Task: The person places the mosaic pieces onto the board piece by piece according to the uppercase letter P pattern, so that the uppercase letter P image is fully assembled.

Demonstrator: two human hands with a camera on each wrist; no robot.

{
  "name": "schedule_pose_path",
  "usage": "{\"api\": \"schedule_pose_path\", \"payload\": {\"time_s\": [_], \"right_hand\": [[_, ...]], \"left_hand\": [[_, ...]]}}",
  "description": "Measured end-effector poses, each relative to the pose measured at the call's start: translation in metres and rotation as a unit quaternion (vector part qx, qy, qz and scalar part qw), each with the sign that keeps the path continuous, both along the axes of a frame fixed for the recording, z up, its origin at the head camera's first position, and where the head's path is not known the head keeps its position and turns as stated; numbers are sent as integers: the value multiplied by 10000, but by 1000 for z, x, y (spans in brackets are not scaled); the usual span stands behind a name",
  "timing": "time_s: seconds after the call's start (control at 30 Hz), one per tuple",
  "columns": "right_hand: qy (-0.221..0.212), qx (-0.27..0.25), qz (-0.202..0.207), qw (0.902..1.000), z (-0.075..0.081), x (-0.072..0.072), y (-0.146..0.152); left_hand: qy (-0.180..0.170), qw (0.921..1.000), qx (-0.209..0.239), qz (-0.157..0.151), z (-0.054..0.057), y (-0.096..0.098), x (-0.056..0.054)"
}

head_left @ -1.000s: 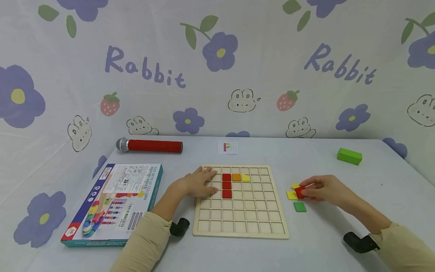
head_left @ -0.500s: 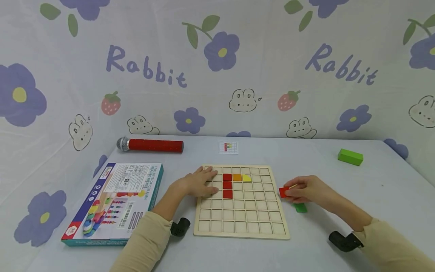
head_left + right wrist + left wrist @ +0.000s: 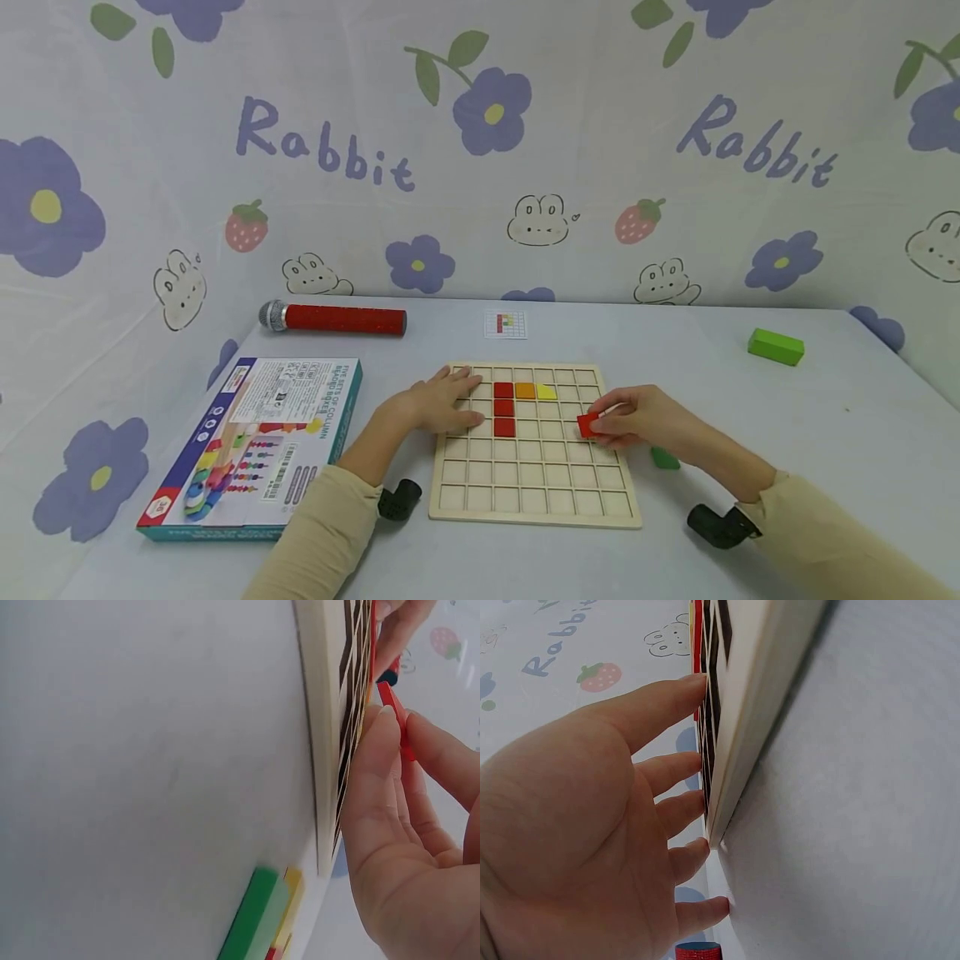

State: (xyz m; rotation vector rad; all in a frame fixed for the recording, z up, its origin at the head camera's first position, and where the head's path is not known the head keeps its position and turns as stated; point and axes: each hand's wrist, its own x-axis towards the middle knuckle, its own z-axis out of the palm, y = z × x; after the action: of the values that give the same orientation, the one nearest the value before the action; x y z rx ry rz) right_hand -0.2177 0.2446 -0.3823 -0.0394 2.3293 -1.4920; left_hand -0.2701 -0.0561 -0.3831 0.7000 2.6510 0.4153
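Note:
A wooden grid board lies flat on the table. Three red square tiles form a column in it, with an orange tile and a yellow tile beside the top one. My left hand rests with spread fingers on the board's left edge. Between thumb and fingertips, my right hand pinches a loose red tile over the board's right side; the right wrist view shows this tile tilted, apart from the grid.
Right of the board lies a green tile, partly hidden by my hand; yellow pieces sit near it. A small pattern card and a red microphone lie behind. A boxed set is left, a green block far right.
My right hand has carried the red tile leftward, from the loose tiles beside the board to above its right columns. My left hand has stayed on the board's edge.

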Motion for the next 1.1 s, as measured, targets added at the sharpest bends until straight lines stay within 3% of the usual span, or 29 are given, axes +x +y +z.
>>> {"api": "schedule_pose_path", "payload": {"time_s": [0.7, 1.1], "right_hand": [[-264, -233, 530, 9980, -4, 0, -61], [-423, -160, 108, 9989, -8, -2, -82]], "left_hand": [[14, 10000, -66, 15, 1, 0, 0], [-61, 9999, -96, 52, 3, 1, 1]]}}
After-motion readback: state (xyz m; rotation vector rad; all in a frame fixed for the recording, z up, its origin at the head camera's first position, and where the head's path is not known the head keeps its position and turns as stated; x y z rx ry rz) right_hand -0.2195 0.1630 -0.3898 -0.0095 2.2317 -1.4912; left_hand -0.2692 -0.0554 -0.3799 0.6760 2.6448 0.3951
